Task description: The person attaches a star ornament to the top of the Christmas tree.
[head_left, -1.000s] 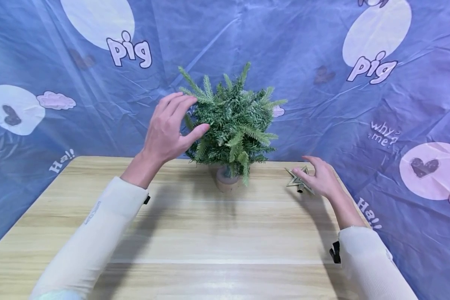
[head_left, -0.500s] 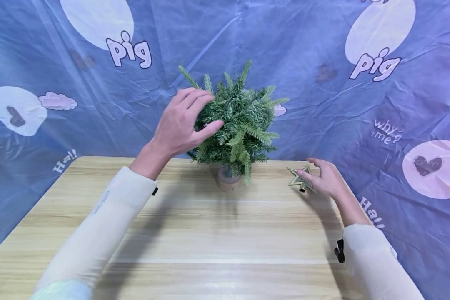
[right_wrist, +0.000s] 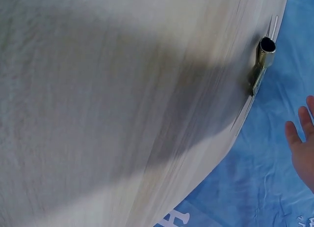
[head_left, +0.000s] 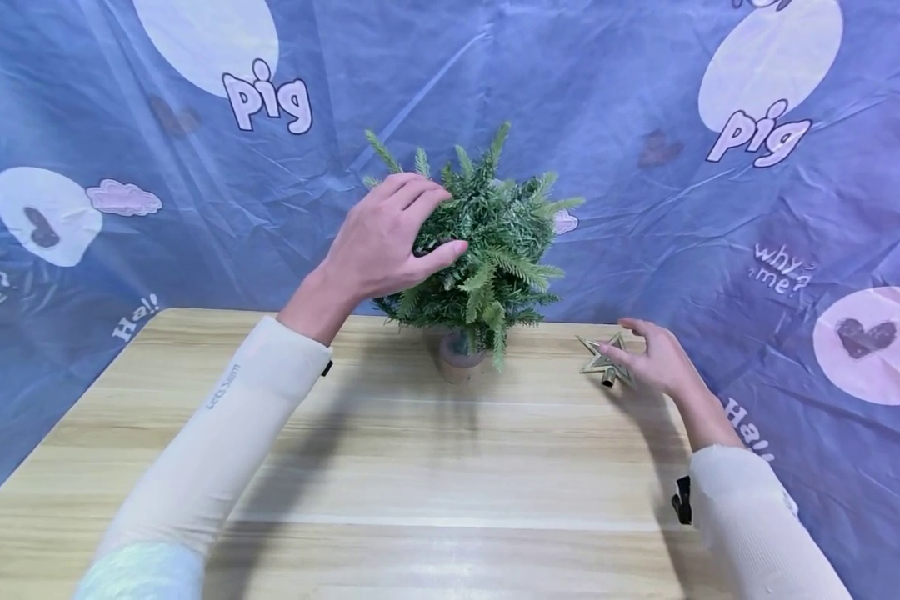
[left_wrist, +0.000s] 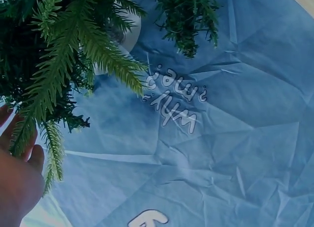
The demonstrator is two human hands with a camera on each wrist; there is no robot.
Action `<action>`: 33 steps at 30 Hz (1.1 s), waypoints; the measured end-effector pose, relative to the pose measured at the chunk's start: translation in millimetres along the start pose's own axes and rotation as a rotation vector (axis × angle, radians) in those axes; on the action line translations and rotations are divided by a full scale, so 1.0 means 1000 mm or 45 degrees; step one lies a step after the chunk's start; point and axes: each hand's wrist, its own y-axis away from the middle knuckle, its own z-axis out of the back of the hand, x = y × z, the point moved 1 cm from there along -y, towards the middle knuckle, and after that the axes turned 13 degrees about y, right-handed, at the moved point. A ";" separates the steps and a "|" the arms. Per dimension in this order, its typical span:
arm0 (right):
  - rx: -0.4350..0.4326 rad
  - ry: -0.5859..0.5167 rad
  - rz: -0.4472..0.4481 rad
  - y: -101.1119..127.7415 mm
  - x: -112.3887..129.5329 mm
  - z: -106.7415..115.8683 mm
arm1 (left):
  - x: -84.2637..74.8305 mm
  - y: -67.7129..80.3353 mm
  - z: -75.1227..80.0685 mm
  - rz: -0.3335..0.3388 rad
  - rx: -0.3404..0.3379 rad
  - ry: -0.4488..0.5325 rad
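A small artificial Christmas tree [head_left: 506, 225] stands in a round pot [head_left: 461, 362] near the back edge of the table. My left hand [head_left: 382, 237] is at the tree's left side, its relaxed fingers and thumb spread in front of the branches; whether they touch is unclear. Green sprigs [left_wrist: 59, 79] partly cover the left hand [left_wrist: 19, 183] in the left wrist view. At the back right lies a gold star tree topper [head_left: 608, 377] with a short socket. Just right of it hovers my right hand [head_left: 660, 360], thumb over the star. The right wrist view shows those fingers extended, apart from the star's socket [right_wrist: 266, 46].
The pale wood-grain table [head_left: 435, 467] reaches back to a wrinkled blue printed cloth [head_left: 607, 100], which hangs behind and at both sides. The star lies close to the table's back right corner.
My left hand has moved right, further across the front of the tree. The right hand has shifted slightly right and down beside the star. Tree and star stay in place.
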 end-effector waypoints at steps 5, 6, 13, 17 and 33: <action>0.003 -0.019 -0.021 0.000 -0.004 -0.002 | -0.002 -0.005 -0.002 -0.023 0.037 -0.083; 0.004 -0.022 -0.028 0.000 -0.005 -0.002 | -0.003 -0.007 -0.002 -0.006 0.051 -0.086; 0.020 -0.030 -0.067 0.001 -0.011 -0.006 | -0.005 -0.015 -0.001 0.169 0.196 -0.110; 0.023 -0.076 -0.086 0.001 -0.013 -0.007 | -0.005 -0.017 -0.001 0.188 0.229 -0.146; 0.139 -0.105 -0.196 0.004 -0.033 -0.018 | -0.011 -0.024 -0.003 0.324 0.346 -0.198</action>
